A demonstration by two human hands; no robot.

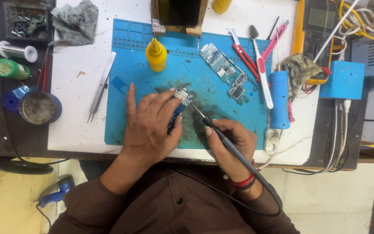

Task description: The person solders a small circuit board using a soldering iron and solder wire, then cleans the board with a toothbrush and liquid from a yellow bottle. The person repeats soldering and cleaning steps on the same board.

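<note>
I am pinning a small circuit board (182,99) under my left hand (150,125), fingers curled over it, mid-mat toward the table's near edge. My right hand (230,141) is gripping a soldering iron (221,134), tip slanting up-left, almost touching the board's right end.

A yellow multimeter (314,26) at the tabletop's far right edge shows a rectangular grey-green screen (321,17), while near the far left edge lie a green cylindrical bottle (10,69) with a paler label band and a white spool (18,51) beside it.
</note>
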